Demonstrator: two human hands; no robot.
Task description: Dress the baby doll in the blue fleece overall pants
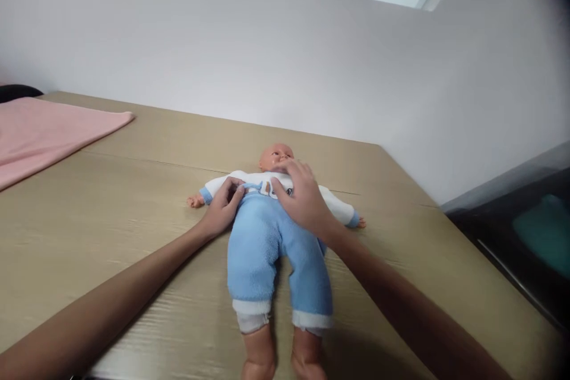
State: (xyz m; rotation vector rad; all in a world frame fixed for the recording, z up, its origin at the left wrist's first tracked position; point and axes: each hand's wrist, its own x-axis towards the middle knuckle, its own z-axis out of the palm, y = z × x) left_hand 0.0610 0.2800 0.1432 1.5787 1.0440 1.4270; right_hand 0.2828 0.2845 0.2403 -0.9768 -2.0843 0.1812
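Observation:
A baby doll (276,157) lies on its back on the wooden table (111,208), head away from me, feet toward me. It wears light blue fleece trousers (262,249) and a white top with blue cuffs (338,208). My left hand (222,208) pinches the trousers' waistband at the doll's right side. My right hand (303,199) lies over the doll's chest, fingers at the waistband near the blue drawstring. The bare legs stick out of the trouser cuffs at the bottom edge.
A pink towel (40,130) is spread on the table's far left. A white partition wall (267,59) stands behind the table. To the right is a dark bin (525,231) with something teal inside.

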